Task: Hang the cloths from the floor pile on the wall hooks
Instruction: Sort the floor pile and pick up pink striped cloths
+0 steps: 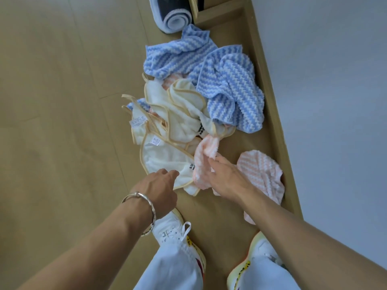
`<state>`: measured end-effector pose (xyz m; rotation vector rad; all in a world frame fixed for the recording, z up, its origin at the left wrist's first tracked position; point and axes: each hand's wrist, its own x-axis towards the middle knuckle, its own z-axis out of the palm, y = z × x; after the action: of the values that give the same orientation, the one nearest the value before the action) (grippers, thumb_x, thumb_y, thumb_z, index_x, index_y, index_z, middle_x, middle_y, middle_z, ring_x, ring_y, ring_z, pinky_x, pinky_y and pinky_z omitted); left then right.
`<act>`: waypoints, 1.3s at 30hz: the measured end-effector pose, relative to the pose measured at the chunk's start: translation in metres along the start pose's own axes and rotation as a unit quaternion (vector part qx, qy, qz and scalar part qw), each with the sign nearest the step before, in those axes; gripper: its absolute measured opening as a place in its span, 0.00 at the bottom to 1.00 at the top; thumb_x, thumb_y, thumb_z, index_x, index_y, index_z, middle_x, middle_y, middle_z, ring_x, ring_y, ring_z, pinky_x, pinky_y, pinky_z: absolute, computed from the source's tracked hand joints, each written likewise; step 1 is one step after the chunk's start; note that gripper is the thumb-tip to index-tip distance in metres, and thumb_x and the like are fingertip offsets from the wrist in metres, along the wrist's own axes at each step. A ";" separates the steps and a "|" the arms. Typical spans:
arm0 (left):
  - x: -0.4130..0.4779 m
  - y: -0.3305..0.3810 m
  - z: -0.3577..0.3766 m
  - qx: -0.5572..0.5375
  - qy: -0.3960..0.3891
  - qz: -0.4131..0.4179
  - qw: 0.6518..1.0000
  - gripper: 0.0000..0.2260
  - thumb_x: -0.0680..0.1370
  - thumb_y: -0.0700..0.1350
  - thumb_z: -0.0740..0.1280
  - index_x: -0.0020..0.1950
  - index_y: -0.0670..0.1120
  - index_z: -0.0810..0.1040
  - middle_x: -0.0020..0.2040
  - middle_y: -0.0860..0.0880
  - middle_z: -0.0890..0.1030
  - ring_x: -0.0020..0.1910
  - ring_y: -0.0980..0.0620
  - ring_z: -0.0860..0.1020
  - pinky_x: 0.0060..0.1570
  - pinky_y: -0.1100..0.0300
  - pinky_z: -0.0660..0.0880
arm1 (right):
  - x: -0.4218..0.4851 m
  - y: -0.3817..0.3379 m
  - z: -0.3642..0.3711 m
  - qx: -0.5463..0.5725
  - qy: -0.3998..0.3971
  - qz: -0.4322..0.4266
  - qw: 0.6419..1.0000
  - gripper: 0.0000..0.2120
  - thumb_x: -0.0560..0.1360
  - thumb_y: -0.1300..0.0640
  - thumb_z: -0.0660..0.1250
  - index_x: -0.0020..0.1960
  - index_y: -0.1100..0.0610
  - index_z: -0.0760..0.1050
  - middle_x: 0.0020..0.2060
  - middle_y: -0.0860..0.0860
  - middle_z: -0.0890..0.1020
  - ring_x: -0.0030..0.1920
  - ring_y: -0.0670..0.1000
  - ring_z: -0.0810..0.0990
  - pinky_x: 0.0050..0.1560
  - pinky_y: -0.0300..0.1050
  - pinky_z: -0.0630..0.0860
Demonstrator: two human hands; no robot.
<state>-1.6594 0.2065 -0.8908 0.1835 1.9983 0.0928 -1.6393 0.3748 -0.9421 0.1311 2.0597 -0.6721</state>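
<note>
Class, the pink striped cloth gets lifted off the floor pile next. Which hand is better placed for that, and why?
Right. The right hand holds a fold of the pink striped cloth, while the left hand sits at the edge of the white cloth, beside the pink one.

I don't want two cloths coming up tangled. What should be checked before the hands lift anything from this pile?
1. Right hand on the pink cloth: ok, fingers touch it; a firm pinch, cannot tell.
2. Left hand at the white cloth edge: ok, touching; grip, cannot tell.
3. Pink cloth free of the pile: not ok, its far end runs in among the white ones.
4. Blue cloths out of the way: ok, they lie farther off along the wall.
5. Wall hooks within reach: cannot tell, none in view.
</note>
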 end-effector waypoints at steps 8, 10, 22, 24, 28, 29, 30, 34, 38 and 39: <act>-0.083 0.045 -0.091 -0.008 0.062 0.040 0.997 0.25 0.78 0.42 0.58 0.74 0.51 0.58 0.67 0.49 0.68 0.63 0.48 0.70 0.58 0.56 0.71 | -0.097 -0.040 -0.090 0.086 0.126 -0.027 0.988 0.12 0.79 0.56 0.58 0.58 0.56 0.77 0.56 0.51 0.78 0.56 0.51 0.76 0.56 0.46 0.73; -0.111 0.056 -0.123 -0.007 0.083 0.052 0.995 0.25 0.78 0.43 0.59 0.75 0.51 0.56 0.68 0.49 0.68 0.64 0.48 0.70 0.59 0.56 0.70 | -0.126 -0.057 -0.123 0.096 0.162 -0.048 0.981 0.09 0.78 0.57 0.60 0.54 0.55 0.77 0.51 0.50 0.80 0.52 0.51 0.77 0.52 0.47 0.74; -0.346 0.107 -0.327 -0.062 0.213 0.083 0.972 0.32 0.76 0.47 0.65 0.77 0.49 0.52 0.70 0.45 0.68 0.66 0.44 0.70 0.61 0.56 0.67 | -0.336 -0.203 -0.313 -0.025 0.052 -0.138 0.989 0.36 0.75 0.62 0.59 0.76 0.42 0.46 0.63 0.54 0.74 0.59 0.57 0.75 0.57 0.54 0.76; -0.393 0.112 -0.349 -0.077 0.198 0.087 0.973 0.36 0.75 0.47 0.67 0.76 0.49 0.49 0.69 0.44 0.69 0.65 0.44 0.71 0.61 0.53 0.69 | -0.381 -0.227 -0.333 -0.036 0.063 -0.154 0.985 0.35 0.75 0.63 0.59 0.75 0.42 0.48 0.57 0.52 0.76 0.52 0.54 0.76 0.50 0.47 0.75; -0.484 0.114 -0.385 -0.078 0.188 0.102 0.974 0.36 0.76 0.44 0.64 0.77 0.51 0.45 0.68 0.45 0.72 0.64 0.45 0.73 0.60 0.53 0.70 | -0.469 -0.277 -0.379 -0.021 0.108 -0.205 0.973 0.28 0.78 0.58 0.58 0.75 0.47 0.53 0.41 0.42 0.72 0.40 0.45 0.72 0.39 0.36 0.67; -0.507 0.113 -0.394 -0.089 0.186 0.106 0.973 0.36 0.77 0.45 0.64 0.77 0.51 0.44 0.70 0.46 0.70 0.67 0.46 0.70 0.63 0.54 0.68 | -0.489 -0.290 -0.393 -0.022 0.122 -0.215 0.969 0.27 0.78 0.57 0.59 0.75 0.48 0.54 0.39 0.41 0.70 0.39 0.44 0.71 0.38 0.35 0.66; -0.529 0.112 -0.402 -0.103 0.188 0.108 0.971 0.35 0.78 0.47 0.63 0.78 0.50 0.44 0.72 0.48 0.67 0.70 0.48 0.68 0.65 0.55 0.65 | -0.510 -0.302 -0.407 -0.022 0.135 -0.223 0.965 0.28 0.78 0.57 0.59 0.76 0.48 0.54 0.39 0.39 0.69 0.38 0.42 0.70 0.38 0.34 0.65; -0.606 0.114 -0.427 -0.165 0.235 0.167 0.943 0.23 0.81 0.47 0.59 0.75 0.50 0.56 0.67 0.49 0.70 0.64 0.51 0.70 0.63 0.59 0.65 | -0.585 -0.340 -0.454 -0.013 0.185 -0.264 0.947 0.29 0.78 0.60 0.61 0.76 0.51 0.56 0.38 0.36 0.64 0.38 0.39 0.67 0.40 0.31 0.65; -0.655 0.120 -0.443 -0.177 0.279 0.203 0.922 0.22 0.80 0.37 0.55 0.73 0.49 0.58 0.65 0.49 0.72 0.62 0.50 0.70 0.63 0.56 0.67 | -0.643 -0.367 -0.481 -0.027 0.230 -0.298 0.926 0.28 0.78 0.60 0.63 0.75 0.50 0.59 0.39 0.45 0.69 0.38 0.43 0.70 0.38 0.32 0.71; -0.661 0.121 -0.446 -0.182 0.286 0.211 0.917 0.26 0.79 0.37 0.56 0.76 0.49 0.53 0.69 0.49 0.70 0.68 0.49 0.68 0.67 0.55 0.65 | -0.654 -0.373 -0.485 -0.027 0.235 -0.305 0.922 0.28 0.78 0.60 0.63 0.75 0.50 0.59 0.39 0.47 0.69 0.38 0.44 0.69 0.38 0.32 0.71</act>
<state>-1.7805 0.2201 -0.0937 0.3756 2.4408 0.8779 -1.7677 0.4158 -0.0569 -0.4449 2.6060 -1.0335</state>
